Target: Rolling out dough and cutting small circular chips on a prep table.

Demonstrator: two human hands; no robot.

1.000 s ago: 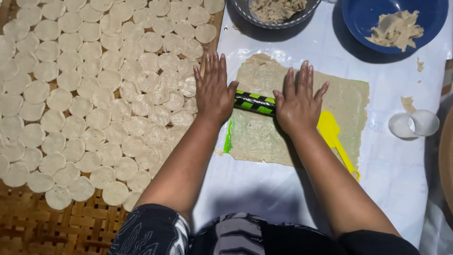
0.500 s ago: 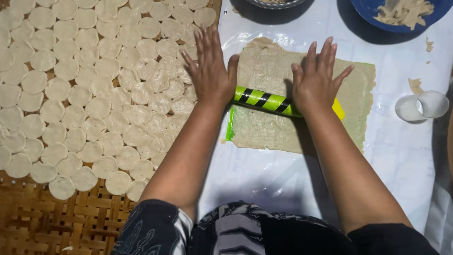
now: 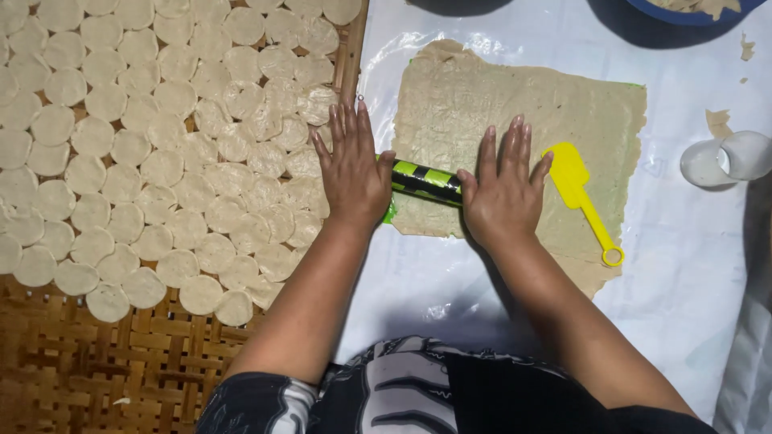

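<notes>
With the left hand [image 3: 352,170] and right hand [image 3: 503,191] pressing flat and open on the green-and-black roller [image 3: 425,182], uneven pressure could tear the thin dough sheet [image 3: 515,104] or catch the yellow spatula [image 3: 581,197] just right.

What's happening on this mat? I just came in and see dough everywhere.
A person presses both palms on a green-and-black striped roller, left hand and right hand, flattening a thin dough sheet on white plastic sheeting. A yellow plastic scraper lies on the dough. Beside it, many cut dough rounds cover a woven bamboo tray.
</notes>
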